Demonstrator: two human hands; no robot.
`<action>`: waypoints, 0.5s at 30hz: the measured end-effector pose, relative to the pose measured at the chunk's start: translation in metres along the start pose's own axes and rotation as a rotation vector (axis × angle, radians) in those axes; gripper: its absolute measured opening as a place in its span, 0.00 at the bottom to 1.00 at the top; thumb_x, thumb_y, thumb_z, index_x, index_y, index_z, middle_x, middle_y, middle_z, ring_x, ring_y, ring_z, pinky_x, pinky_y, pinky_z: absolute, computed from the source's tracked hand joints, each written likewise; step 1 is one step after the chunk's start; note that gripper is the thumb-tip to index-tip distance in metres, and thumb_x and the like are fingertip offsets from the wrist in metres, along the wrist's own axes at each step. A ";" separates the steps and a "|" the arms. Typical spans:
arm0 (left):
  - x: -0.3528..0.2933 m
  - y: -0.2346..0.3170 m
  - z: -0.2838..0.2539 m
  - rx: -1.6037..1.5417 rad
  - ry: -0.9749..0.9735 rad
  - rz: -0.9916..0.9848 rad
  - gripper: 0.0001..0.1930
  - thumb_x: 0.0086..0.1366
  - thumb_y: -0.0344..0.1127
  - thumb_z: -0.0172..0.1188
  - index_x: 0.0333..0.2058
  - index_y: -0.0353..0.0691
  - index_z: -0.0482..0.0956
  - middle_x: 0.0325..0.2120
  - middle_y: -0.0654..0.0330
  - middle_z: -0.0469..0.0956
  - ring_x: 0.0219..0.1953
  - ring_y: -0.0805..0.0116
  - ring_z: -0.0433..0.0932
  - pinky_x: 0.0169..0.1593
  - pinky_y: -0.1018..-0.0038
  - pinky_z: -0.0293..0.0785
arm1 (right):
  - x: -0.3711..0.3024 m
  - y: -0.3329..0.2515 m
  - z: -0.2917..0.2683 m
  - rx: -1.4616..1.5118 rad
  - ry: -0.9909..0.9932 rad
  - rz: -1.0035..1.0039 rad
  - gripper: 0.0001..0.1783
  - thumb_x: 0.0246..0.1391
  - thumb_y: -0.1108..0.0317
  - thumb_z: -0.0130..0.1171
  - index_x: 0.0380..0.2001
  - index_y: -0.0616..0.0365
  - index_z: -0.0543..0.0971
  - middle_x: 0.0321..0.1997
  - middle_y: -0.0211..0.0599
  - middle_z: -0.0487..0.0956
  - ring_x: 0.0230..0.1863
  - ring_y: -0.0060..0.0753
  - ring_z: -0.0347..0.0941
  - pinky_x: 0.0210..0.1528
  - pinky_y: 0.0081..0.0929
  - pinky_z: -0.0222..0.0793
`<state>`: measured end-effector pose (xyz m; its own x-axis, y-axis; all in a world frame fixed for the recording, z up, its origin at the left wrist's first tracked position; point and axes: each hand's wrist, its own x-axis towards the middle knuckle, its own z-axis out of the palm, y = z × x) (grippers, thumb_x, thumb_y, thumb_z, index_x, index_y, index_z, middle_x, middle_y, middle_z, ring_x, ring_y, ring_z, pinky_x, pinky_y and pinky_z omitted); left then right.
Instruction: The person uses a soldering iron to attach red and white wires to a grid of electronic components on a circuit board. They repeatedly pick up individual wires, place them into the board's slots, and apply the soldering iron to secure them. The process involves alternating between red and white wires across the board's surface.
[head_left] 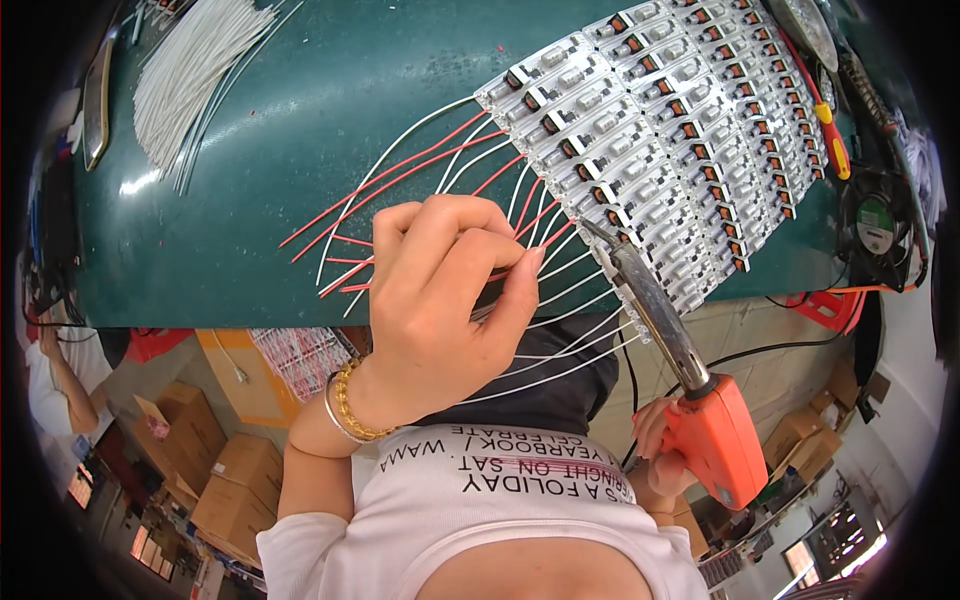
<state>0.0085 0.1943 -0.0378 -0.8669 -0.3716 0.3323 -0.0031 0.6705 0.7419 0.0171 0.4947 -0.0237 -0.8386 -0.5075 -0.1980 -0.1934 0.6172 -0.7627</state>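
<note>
My left hand (440, 290) is closed in a pinch on a red wire (556, 236), thumb and forefinger together just left of the circuit board panel. My right hand (660, 445) grips a soldering gun (715, 440) with an orange-red handle and a long metal barrel. Its tip reaches the panel's near left edge, close to the pinched wire. The panel (640, 130) is made of many small white boards in rows, each with black and copper-coloured parts. Red and white wires (400, 155) fan out from its left edge, several passing behind my left hand.
A bundle of white wires (190, 80) lies at the far left of the green table (330, 60). Right of the panel are a yellow-and-red screwdriver (832, 140) and a black fan (880, 225). Cardboard boxes (235, 490) stand on the floor. Another person's arm (70, 380) shows at far left.
</note>
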 end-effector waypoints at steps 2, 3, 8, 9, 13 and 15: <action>0.001 -0.001 -0.001 -0.003 -0.010 0.022 0.07 0.49 0.21 0.67 0.24 0.39 0.78 0.30 0.62 0.76 0.30 0.71 0.67 0.25 0.81 0.63 | -0.001 0.003 -0.002 0.046 -0.025 0.018 0.27 0.53 0.40 0.48 0.22 0.54 0.75 0.23 0.35 0.73 0.22 0.41 0.68 0.24 0.33 0.59; 0.001 -0.001 -0.001 -0.007 -0.016 0.017 0.07 0.49 0.21 0.67 0.24 0.39 0.78 0.30 0.62 0.76 0.30 0.71 0.67 0.25 0.81 0.63 | 0.001 0.000 -0.004 0.079 -0.061 0.048 0.26 0.52 0.40 0.49 0.23 0.55 0.75 0.23 0.35 0.73 0.23 0.41 0.68 0.24 0.33 0.59; 0.001 0.002 -0.002 -0.004 -0.032 -0.021 0.07 0.49 0.22 0.67 0.24 0.39 0.78 0.30 0.62 0.76 0.31 0.71 0.67 0.26 0.80 0.63 | 0.004 -0.014 -0.001 -0.017 0.022 0.116 0.22 0.50 0.46 0.52 0.23 0.55 0.77 0.23 0.35 0.73 0.23 0.41 0.68 0.25 0.32 0.60; 0.001 0.001 -0.002 0.006 -0.030 -0.015 0.07 0.49 0.22 0.67 0.24 0.39 0.78 0.30 0.62 0.76 0.31 0.71 0.67 0.27 0.80 0.63 | -0.002 -0.011 0.004 0.002 0.102 0.126 0.21 0.50 0.47 0.53 0.23 0.55 0.76 0.23 0.35 0.73 0.23 0.42 0.68 0.24 0.32 0.60; 0.000 0.002 -0.001 0.010 -0.031 -0.014 0.07 0.49 0.22 0.67 0.24 0.39 0.78 0.30 0.62 0.76 0.31 0.71 0.67 0.27 0.80 0.63 | -0.006 -0.003 0.008 0.077 0.183 0.110 0.20 0.47 0.48 0.55 0.21 0.55 0.75 0.21 0.35 0.72 0.20 0.42 0.68 0.23 0.32 0.59; 0.000 0.001 -0.001 0.014 -0.034 0.000 0.07 0.49 0.21 0.67 0.24 0.39 0.78 0.30 0.62 0.76 0.31 0.71 0.67 0.27 0.80 0.63 | -0.001 -0.004 0.001 0.025 0.057 0.124 0.22 0.47 0.45 0.56 0.21 0.55 0.75 0.20 0.35 0.71 0.20 0.42 0.68 0.22 0.32 0.59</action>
<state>0.0089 0.1940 -0.0363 -0.8834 -0.3497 0.3120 -0.0098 0.6793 0.7338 0.0193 0.4923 -0.0209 -0.8832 -0.3926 -0.2566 -0.0746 0.6577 -0.7496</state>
